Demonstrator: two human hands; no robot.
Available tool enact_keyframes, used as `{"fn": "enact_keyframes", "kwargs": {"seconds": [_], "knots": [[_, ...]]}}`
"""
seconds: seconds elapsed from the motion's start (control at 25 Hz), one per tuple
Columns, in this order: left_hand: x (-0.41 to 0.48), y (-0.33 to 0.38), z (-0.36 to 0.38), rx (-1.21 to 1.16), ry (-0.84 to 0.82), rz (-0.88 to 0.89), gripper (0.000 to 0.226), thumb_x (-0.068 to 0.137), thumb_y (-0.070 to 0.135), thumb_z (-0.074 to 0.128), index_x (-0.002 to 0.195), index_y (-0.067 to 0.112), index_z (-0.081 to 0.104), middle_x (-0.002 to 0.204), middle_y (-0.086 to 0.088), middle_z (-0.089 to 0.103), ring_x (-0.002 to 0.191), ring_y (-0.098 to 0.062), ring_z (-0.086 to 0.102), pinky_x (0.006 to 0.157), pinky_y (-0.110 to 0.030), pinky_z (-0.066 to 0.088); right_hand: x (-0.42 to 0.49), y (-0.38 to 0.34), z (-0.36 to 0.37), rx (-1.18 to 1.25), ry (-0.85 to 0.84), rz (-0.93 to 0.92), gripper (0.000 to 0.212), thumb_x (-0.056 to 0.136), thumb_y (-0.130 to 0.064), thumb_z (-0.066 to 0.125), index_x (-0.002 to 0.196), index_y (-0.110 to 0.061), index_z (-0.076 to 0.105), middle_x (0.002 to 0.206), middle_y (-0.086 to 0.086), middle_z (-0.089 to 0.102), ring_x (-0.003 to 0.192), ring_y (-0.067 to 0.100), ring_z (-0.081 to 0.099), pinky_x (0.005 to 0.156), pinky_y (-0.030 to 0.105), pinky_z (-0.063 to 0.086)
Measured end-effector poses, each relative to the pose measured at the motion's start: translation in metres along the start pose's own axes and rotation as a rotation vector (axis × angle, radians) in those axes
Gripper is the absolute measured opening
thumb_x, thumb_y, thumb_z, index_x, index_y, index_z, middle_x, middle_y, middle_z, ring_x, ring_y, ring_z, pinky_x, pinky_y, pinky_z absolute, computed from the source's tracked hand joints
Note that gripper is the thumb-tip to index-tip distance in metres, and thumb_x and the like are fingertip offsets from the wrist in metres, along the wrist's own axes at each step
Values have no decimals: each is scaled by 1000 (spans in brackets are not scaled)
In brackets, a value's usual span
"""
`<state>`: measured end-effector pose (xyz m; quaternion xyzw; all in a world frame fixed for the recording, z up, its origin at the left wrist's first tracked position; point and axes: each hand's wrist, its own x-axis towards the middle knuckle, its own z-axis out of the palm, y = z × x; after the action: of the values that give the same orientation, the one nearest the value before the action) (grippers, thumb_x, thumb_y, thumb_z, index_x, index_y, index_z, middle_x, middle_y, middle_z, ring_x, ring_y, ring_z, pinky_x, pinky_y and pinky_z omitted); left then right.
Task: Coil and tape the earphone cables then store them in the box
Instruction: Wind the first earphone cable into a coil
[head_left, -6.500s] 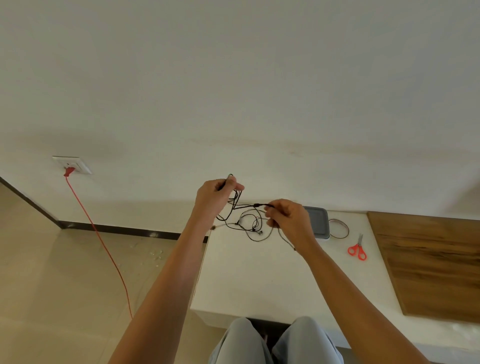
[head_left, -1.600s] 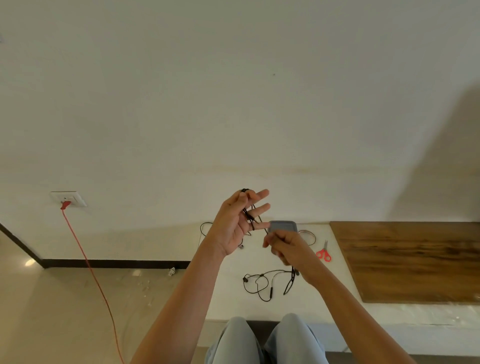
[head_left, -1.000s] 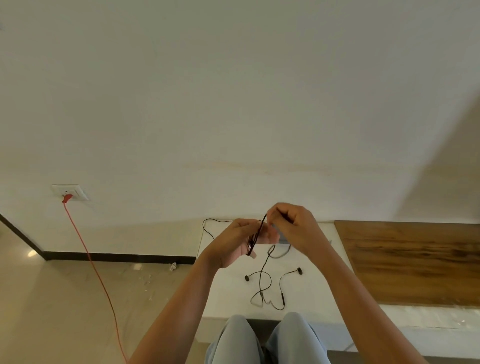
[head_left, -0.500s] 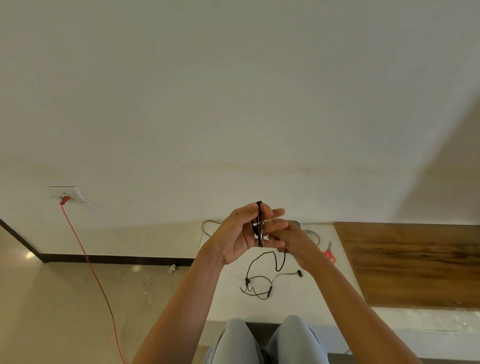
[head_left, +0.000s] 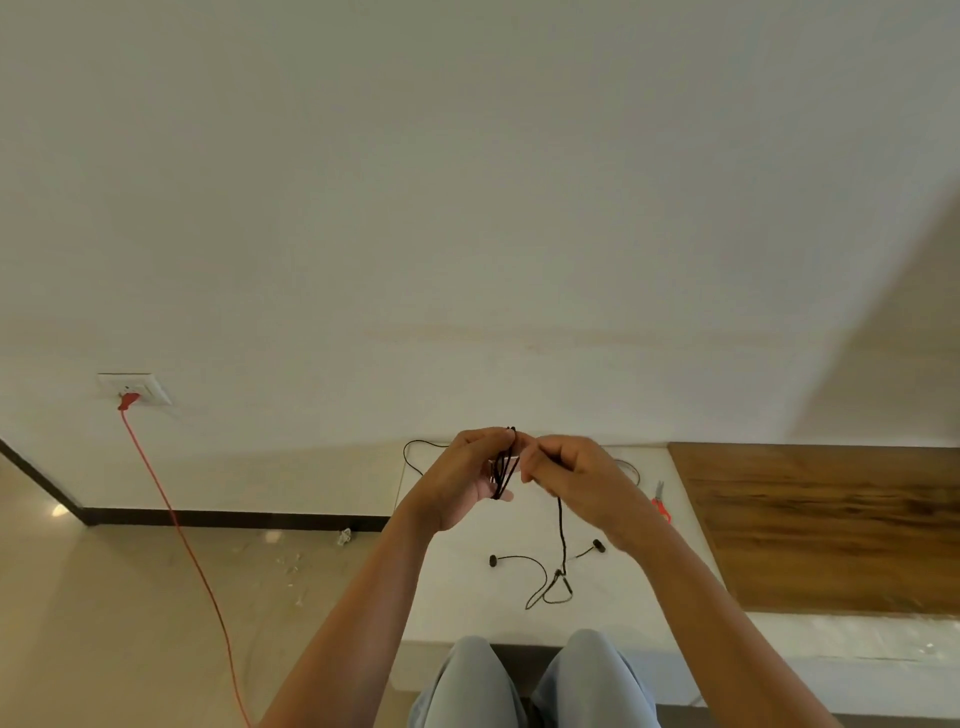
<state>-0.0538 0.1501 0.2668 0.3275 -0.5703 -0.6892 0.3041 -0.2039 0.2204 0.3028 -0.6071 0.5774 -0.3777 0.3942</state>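
Head, two hands (head_left: 462, 480) (head_left: 577, 479), one cable (head_left: 561, 525) gripped

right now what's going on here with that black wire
A seated person is coiling a black earphone cable. The left hand holds several loops of it wrapped round its fingers, and the right hand pinches the strand beside them. The rest of the cable hangs down to the white table, where both earbuds lie. Red scissors lie further right on the table, and the coil is not yet taped.
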Motion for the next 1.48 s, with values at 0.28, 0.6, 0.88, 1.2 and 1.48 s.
{"fn": "enact_keyframes", "kwargs": {"seconds": [0.28, 0.6, 0.88, 1.2, 1.48], "knots": [[-2, 8, -6, 223, 8, -5, 27, 96, 21, 48, 94, 8, 72, 94, 2, 73, 90, -4, 66, 83, -24, 43, 20, -1, -19, -500, -21, -1, 20, 95, -24, 47, 83, -25, 63, 62, -12, 54, 55, 5, 47, 62, 27, 40], [-7, 3, -10, 404, -37, -59, 31, 101, 18, 42, 94, 11, 71, 103, 0, 73, 102, -6, 66, 84, -20, 43, 37, 9, -19, -661, 132, -69, 42, 96, -40, 48, 69, -9, 56, 52, -4, 46, 49, 16, 44, 52, 29, 36], [-12, 0, 4, -142, -103, -59, 38, 103, 22, 36, 74, 12, 60, 75, -1, 59, 98, -22, 68, 85, -55, 46, 57, 17, -9, -79, 79, 72, 47, 97, -44, 46, 62, -13, 45, 52, -2, 37, 48, 12, 32, 52, 25, 30], [-6, 5, -2, -549, -128, 170, 23, 98, 18, 41, 90, 9, 61, 136, -19, 54, 123, -43, 52, 85, -70, 43, 26, 59, 34, 252, -167, 345, 38, 99, -33, 42, 66, -16, 50, 52, -6, 33, 47, 9, 24, 47, 21, 20], [-1, -7, -18, -86, 124, 73, 27, 103, 18, 38, 91, 12, 62, 124, -7, 66, 126, -22, 52, 92, -40, 40, -12, 35, 28, -201, -109, 59, 43, 97, -43, 44, 59, -24, 53, 55, -2, 46, 51, 9, 40, 57, 24, 41]]}}
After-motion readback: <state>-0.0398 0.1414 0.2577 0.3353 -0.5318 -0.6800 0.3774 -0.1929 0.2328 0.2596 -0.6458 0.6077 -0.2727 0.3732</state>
